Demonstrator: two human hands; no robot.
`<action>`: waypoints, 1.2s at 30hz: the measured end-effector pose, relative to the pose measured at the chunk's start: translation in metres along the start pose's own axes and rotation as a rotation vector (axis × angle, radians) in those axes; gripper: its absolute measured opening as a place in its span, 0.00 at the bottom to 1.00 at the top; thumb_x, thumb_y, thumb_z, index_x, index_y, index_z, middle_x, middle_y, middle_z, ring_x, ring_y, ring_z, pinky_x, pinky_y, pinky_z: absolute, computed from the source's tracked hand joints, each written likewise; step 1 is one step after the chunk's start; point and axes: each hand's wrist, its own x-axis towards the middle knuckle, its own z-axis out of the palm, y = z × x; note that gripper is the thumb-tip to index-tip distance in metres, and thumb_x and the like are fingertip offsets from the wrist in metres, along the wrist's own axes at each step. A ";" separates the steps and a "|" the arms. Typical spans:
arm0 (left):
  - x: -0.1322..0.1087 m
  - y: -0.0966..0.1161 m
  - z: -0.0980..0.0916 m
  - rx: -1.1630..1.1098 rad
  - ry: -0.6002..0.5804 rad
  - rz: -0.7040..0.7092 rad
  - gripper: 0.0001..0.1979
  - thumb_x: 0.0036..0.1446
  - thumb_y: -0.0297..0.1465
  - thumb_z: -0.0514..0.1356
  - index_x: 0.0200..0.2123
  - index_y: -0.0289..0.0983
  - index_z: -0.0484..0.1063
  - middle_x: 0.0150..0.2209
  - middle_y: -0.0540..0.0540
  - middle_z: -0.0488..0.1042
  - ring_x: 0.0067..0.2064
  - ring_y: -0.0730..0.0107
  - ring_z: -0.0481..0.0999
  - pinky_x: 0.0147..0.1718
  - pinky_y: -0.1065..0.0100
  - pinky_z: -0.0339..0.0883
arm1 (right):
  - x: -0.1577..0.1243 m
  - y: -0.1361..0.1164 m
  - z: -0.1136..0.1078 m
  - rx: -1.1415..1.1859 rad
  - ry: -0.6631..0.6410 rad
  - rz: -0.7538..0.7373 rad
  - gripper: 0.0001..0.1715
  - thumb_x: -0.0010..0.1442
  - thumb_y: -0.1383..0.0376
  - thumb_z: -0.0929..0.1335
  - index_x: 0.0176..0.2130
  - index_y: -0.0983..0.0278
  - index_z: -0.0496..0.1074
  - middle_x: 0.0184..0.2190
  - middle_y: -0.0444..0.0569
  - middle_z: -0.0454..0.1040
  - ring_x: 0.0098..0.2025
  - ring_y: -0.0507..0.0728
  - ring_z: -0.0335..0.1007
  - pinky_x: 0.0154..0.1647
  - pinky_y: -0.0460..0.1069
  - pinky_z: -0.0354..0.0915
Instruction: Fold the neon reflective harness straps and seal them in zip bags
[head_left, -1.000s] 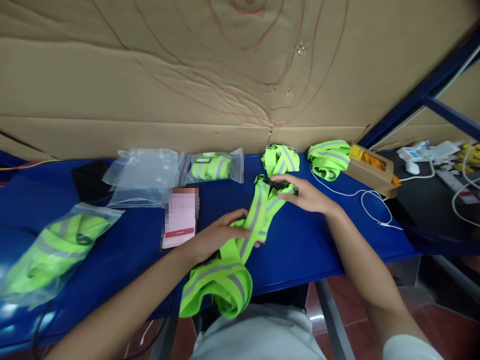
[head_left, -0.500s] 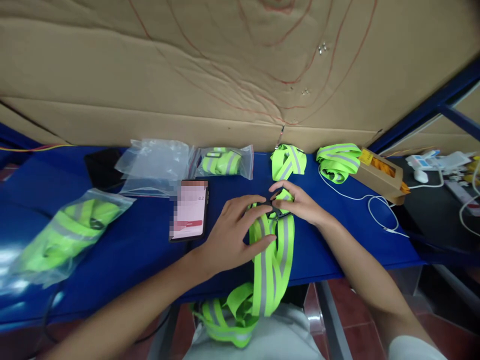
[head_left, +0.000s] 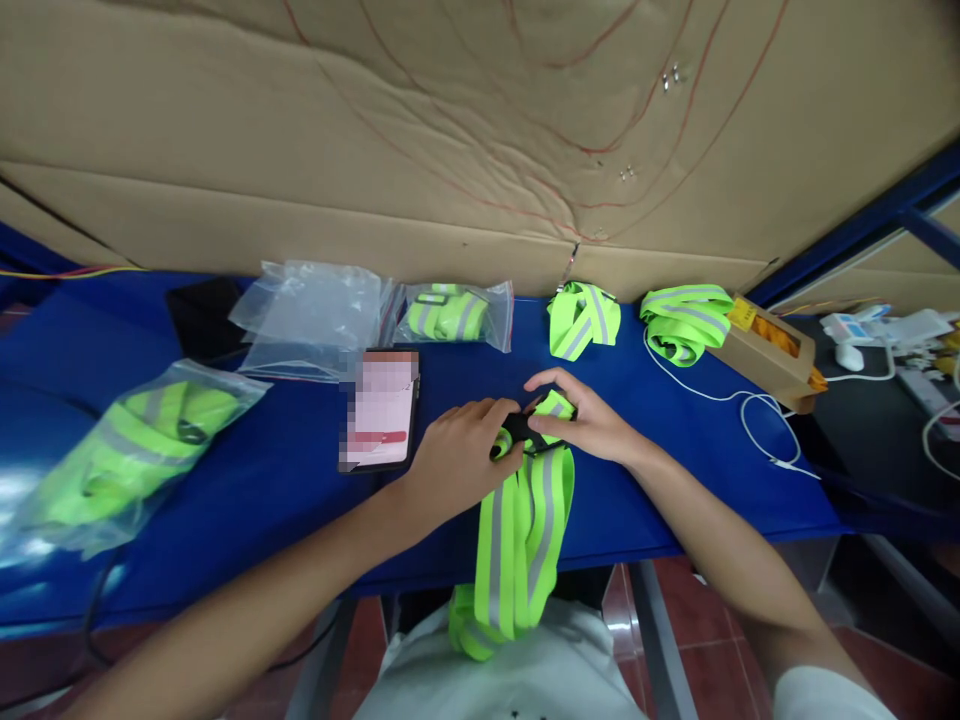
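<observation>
A neon-yellow reflective strap [head_left: 517,540] with grey stripes hangs in folds over the table's front edge and onto the lap. My left hand [head_left: 465,450] is closed on the left end of its black buckle [head_left: 517,428], beside a small loop of the strap. From the right, my right hand [head_left: 581,415] grips a folded piece of the strap against the buckle, thumb on top. The fingertips partly hide the buckle, so I cannot tell whether it is fastened. Left of my left hand lies a phone [head_left: 382,410], screen up.
Along the back of the blue table [head_left: 465,380] are clear plastic bags [head_left: 315,310], a bagged strap [head_left: 448,315], two folded straps [head_left: 585,320] and a cardboard box [head_left: 772,350]. Another bagged strap [head_left: 142,450] lies at left. A white cable [head_left: 750,400] curls at right.
My left fingers have closed in on the buckle, where they were spread before. The strap's lower coil has been drawn up and shifted on the lap. The view has tilted slightly.
</observation>
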 end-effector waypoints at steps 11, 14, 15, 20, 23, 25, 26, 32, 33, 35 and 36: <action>0.005 -0.008 0.008 0.252 0.006 0.174 0.10 0.62 0.29 0.61 0.46 0.37 0.73 0.43 0.44 0.78 0.41 0.58 0.79 0.33 0.62 0.70 | -0.012 -0.008 0.008 -0.827 0.039 -0.400 0.24 0.71 0.59 0.65 0.63 0.63 0.68 0.70 0.60 0.62 0.70 0.68 0.59 0.66 0.64 0.60; 0.006 -0.008 0.008 0.239 -0.031 0.183 0.12 0.60 0.28 0.62 0.48 0.36 0.71 0.43 0.43 0.78 0.43 0.57 0.79 0.35 0.63 0.71 | -0.013 -0.007 0.011 -0.993 -0.043 -0.437 0.32 0.71 0.57 0.65 0.68 0.67 0.62 0.69 0.62 0.63 0.69 0.68 0.61 0.67 0.65 0.59; 0.007 -0.008 0.007 0.235 -0.048 0.187 0.12 0.60 0.27 0.62 0.48 0.36 0.71 0.43 0.42 0.78 0.44 0.57 0.79 0.36 0.62 0.72 | -0.013 -0.006 0.013 -1.025 -0.067 -0.426 0.34 0.71 0.57 0.66 0.69 0.67 0.61 0.69 0.62 0.64 0.69 0.68 0.62 0.66 0.65 0.59; 0.012 -0.018 -0.006 0.222 -0.166 0.251 0.11 0.61 0.28 0.61 0.48 0.36 0.73 0.44 0.41 0.77 0.47 0.55 0.79 0.37 0.62 0.73 | -0.012 -0.007 0.017 -1.111 -0.135 -0.340 0.39 0.67 0.52 0.71 0.68 0.69 0.63 0.67 0.62 0.67 0.65 0.70 0.67 0.62 0.64 0.62; 0.014 -0.027 -0.017 0.193 -0.256 0.245 0.10 0.63 0.32 0.62 0.46 0.36 0.75 0.43 0.42 0.77 0.44 0.57 0.80 0.38 0.63 0.73 | -0.010 -0.007 0.014 -1.097 -0.154 -0.323 0.40 0.65 0.47 0.71 0.65 0.68 0.66 0.64 0.61 0.71 0.63 0.68 0.68 0.60 0.62 0.62; 0.013 -0.031 -0.023 0.159 -0.290 0.235 0.10 0.63 0.34 0.63 0.46 0.36 0.75 0.42 0.43 0.77 0.42 0.58 0.80 0.40 0.63 0.73 | -0.009 -0.007 0.012 -1.077 -0.146 -0.328 0.38 0.64 0.46 0.71 0.63 0.66 0.68 0.61 0.58 0.73 0.62 0.66 0.69 0.58 0.60 0.62; 0.012 -0.032 -0.026 0.149 -0.296 0.233 0.10 0.64 0.34 0.63 0.46 0.36 0.75 0.42 0.43 0.76 0.42 0.58 0.80 0.41 0.62 0.73 | -0.009 -0.007 0.011 -1.072 -0.141 -0.336 0.38 0.64 0.45 0.71 0.63 0.65 0.69 0.60 0.57 0.74 0.61 0.66 0.69 0.57 0.60 0.62; 0.008 -0.019 -0.024 0.288 -0.277 0.215 0.10 0.63 0.34 0.62 0.45 0.36 0.76 0.42 0.41 0.77 0.42 0.56 0.80 0.35 0.63 0.70 | -0.011 -0.009 0.016 -1.195 -0.152 -0.414 0.34 0.65 0.46 0.70 0.55 0.70 0.74 0.50 0.59 0.77 0.52 0.67 0.72 0.53 0.60 0.61; 0.009 -0.015 -0.023 0.321 -0.274 0.219 0.09 0.61 0.33 0.62 0.44 0.37 0.76 0.41 0.42 0.77 0.41 0.56 0.80 0.33 0.64 0.68 | -0.011 -0.009 0.018 -1.217 -0.165 -0.434 0.33 0.65 0.45 0.70 0.53 0.71 0.75 0.47 0.58 0.77 0.51 0.67 0.71 0.52 0.59 0.61; 0.012 -0.009 -0.022 0.363 -0.279 0.239 0.09 0.59 0.31 0.63 0.43 0.38 0.77 0.39 0.42 0.78 0.40 0.56 0.80 0.30 0.65 0.66 | -0.011 -0.009 0.020 -1.236 -0.175 -0.456 0.32 0.65 0.44 0.69 0.49 0.71 0.75 0.45 0.58 0.77 0.49 0.66 0.71 0.51 0.59 0.61; 0.014 -0.006 -0.023 0.368 -0.287 0.253 0.09 0.58 0.31 0.63 0.43 0.38 0.78 0.39 0.42 0.78 0.40 0.56 0.79 0.30 0.65 0.65 | -0.012 -0.009 0.020 -1.237 -0.170 -0.454 0.32 0.66 0.44 0.69 0.49 0.71 0.75 0.45 0.57 0.77 0.49 0.66 0.71 0.51 0.58 0.61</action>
